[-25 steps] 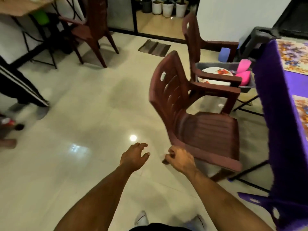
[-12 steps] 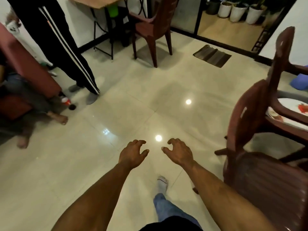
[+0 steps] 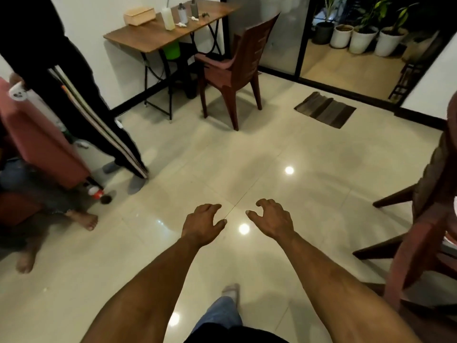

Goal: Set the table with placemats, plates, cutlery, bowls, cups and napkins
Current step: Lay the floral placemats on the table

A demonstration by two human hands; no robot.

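Both hands are out in front over the pale tiled floor (image 3: 247, 149), and neither has anything in it. The left hand (image 3: 201, 225) hangs with fingers loosely curled and thumb out; the right hand (image 3: 272, 219) matches it, fingers bent and spread, nothing between them.

Take the brown chair at the right edge (image 3: 427, 219) as the marker. Both hands sit to its left, well apart from it, and the right hand is the nearer one. No placemat, plate, bowl, cup, cutlery or napkin shows anywhere here, so I cannot tell where the tableware lies or how it is turned.

Far from that chair, against the wall, stands a wooden side table (image 3: 158, 33) with bottles and a box, a second chair (image 3: 235, 68) beside it. Another person's dark striped trousers (image 3: 99, 112) stand farther left.

No readable writing or brand anywhere.
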